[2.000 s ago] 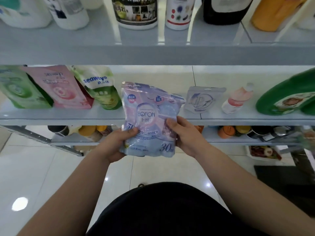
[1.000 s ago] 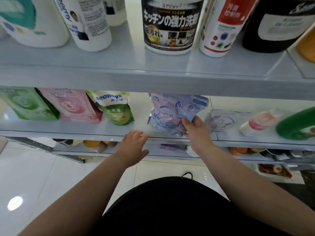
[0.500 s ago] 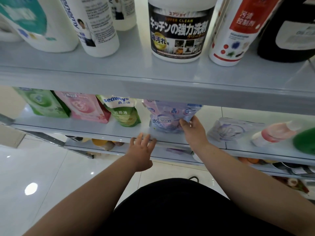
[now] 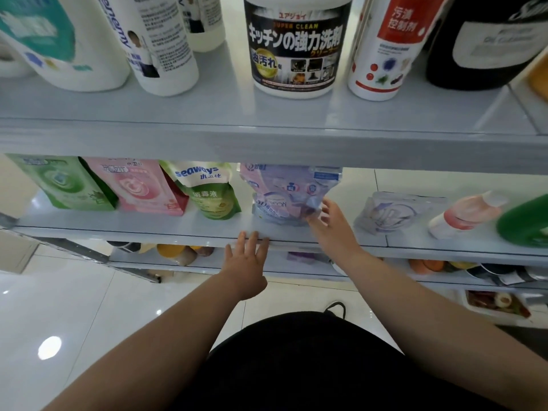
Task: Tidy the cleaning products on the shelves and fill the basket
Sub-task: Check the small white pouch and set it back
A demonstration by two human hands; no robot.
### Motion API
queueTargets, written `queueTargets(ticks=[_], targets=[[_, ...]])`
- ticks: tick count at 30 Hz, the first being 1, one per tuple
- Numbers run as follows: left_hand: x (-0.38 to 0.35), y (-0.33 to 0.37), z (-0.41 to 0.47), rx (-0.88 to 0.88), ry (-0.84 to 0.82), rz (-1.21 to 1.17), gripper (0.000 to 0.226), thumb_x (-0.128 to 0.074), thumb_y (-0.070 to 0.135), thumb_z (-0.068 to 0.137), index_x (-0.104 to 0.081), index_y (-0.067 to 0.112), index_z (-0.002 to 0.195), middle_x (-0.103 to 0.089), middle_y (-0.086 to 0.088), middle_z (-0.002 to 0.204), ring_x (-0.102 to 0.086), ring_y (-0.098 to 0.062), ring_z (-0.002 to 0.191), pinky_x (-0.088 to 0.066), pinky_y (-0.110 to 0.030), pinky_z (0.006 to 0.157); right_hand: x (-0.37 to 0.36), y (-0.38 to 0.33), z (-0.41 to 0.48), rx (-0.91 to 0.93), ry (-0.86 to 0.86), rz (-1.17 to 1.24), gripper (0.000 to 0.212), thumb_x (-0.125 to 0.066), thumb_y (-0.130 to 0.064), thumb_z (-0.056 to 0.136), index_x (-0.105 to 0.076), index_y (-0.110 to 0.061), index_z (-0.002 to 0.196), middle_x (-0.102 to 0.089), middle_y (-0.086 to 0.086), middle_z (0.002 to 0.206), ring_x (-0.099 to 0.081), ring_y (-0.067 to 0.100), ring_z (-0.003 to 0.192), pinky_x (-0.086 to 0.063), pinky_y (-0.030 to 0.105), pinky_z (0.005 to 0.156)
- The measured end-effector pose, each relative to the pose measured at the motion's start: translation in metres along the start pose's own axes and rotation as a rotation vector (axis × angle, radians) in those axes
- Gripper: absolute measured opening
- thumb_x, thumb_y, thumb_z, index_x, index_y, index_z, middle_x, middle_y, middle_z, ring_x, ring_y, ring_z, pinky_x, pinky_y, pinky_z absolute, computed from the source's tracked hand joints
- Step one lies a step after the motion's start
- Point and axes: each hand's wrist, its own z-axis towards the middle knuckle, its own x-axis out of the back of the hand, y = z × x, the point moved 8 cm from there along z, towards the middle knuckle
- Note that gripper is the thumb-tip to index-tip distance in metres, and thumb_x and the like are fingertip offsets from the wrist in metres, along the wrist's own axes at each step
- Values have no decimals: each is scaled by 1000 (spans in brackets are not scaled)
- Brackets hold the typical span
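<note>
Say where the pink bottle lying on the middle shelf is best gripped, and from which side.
Probably round its body, coming from the front. The pink bottle lies on its side, base toward the front and cap pointing back and right, and the upper shelf above it leaves little room to reach down.

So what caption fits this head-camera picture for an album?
Open right hand at a purple pouch standing on the middle shelf, left hand at the shelf's edge.

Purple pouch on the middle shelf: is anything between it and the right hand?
Nothing visible. The right hand is open at the lower right corner of the purple pouch; the seaways pouch stands apart on its left.
</note>
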Motion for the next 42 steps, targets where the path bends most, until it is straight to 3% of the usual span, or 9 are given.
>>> queueTargets(ticks=[3,8,11,18,24,28,34,39,42], targets=[[3,15,-6,-49,76,-33,77,-46,36,96,-7,18,161,-3,-15,167,4,-39,154,-14,-52,124,11,29,-18,-59,-20,-233,36,-59,-27,101,-53,-19,136,-61,-1,125,-60,18,111,-49,32,92],[11,47,-10,-173,144,-94,66,-47,36,97,-24,18,157,-33,-10,155,-24,-31,145,-29,-42,117,22,61,-63,6,-199,-697,11,-54,-28,96,-64,-29,95,-65,-6,97,-60,17,89,-47,33,77],[12,74,-8,-278,136,-200,62,-50,35,98,-31,18,154,-39,-7,153,-32,-29,141,-31,-39,115,36,81,-88,-30,-235,-894,20,-47,-36,99,-62,-27,111,-64,-3,110,-60,20,98,-52,36,81],[60,132,10,-257,214,-720,63,-68,24,91,-41,20,149,-54,-3,134,-55,-10,109,-40,-23,94,90,102,-110,-64,-241,-963,30,-45,-39,101,-59,-25,124,-64,0,123,-59,21,110,-51,39,93],[111,174,41,-88,289,-1132,73,-77,29,88,-37,23,148,-48,5,129,-50,-17,119,-49,-40,99,146,106,-96,-6,-259,-966,29,-51,-39,98,-63,-24,121,-68,2,118,-63,24,106,-55,41,88],[133,191,55,-27,455,-1220,30,-71,30,92,-54,30,116,-62,9,112,-60,-19,112,-49,-39,97,182,112,-87,38,-299,-922,31,-52,-37,97,-61,-25,125,-66,-1,123,-63,23,111,-54,38,90],[115,209,43,91,559,-1306,3,-59,17,98,-58,19,100,-65,-2,88,-58,-20,86,-49,-33,76,233,118,-78,66,-302,-826,26,-55,-36,98,-64,-23,119,-68,-4,115,-63,19,108,-54,38,91],[91,217,-1,195,570,-1567,14,-58,12,99,-67,22,99,-73,-1,95,-66,-18,88,-54,-41,81,244,123,-68,-91,-246,-283,51,-73,-52,87,-55,-30,130,-62,-12,122,-61,8,110,-53,33,95],[87,227,-27,197,539,-1653,12,-55,11,102,-66,15,105,-73,-6,100,-66,-23,93,-52,-43,81,219,119,-76,-162,-376,185,27,-74,-33,93,-63,-27,117,-73,-1,118,-70,15,106,-57,38,93]])
